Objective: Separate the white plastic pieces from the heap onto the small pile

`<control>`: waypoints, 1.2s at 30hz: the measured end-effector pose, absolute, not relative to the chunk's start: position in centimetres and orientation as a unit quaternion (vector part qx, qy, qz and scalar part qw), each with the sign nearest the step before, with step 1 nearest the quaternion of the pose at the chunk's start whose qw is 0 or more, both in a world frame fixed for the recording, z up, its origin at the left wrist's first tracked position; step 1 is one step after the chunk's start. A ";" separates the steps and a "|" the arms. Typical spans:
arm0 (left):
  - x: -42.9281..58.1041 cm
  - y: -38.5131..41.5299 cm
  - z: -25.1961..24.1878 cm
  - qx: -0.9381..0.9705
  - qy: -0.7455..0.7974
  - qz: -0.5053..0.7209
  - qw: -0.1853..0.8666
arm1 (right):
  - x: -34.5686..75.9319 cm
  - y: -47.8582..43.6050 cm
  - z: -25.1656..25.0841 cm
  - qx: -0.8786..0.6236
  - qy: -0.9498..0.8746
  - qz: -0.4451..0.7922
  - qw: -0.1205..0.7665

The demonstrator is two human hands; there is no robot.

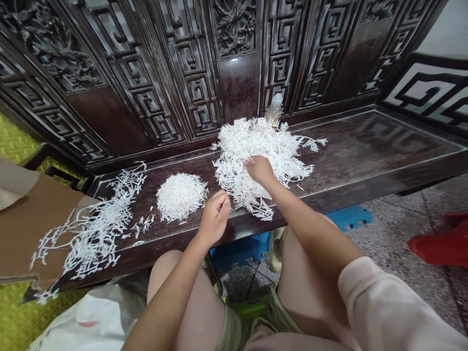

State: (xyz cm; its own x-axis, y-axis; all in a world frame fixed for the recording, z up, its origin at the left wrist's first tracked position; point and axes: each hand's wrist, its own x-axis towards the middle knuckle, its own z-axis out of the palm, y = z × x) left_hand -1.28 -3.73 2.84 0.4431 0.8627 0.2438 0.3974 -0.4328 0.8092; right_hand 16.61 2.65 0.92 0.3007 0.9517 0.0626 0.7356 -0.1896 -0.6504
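Note:
A large heap of white branched pieces (256, 141) lies on the dark wooden bench. My right hand (259, 168) is at the front of this heap, its fingers pinched together among the white pieces; what they grip is too small to make out. Closed as well, my left hand (216, 214) hovers at the bench's front edge, between the large heap and a smaller round pile of short white bits (182, 196). Anything inside its fingers is hidden. Farther left, bare white branching stems (100, 229) lie in a loose tangle.
Behind the large heap stands a clear bottle (275, 108) against the carved backrest (239, 85). Brown cardboard (44, 219) is at the left end of the bench (351, 146). A white bag (91, 317) sits below at left, and a red object (438, 241) at right.

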 end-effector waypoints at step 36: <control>-3.3 0.1 0.9 0.745 0.476 0.264 0.386 | 13.6 0.5 1.7 -0.601 -0.601 0.407 0.334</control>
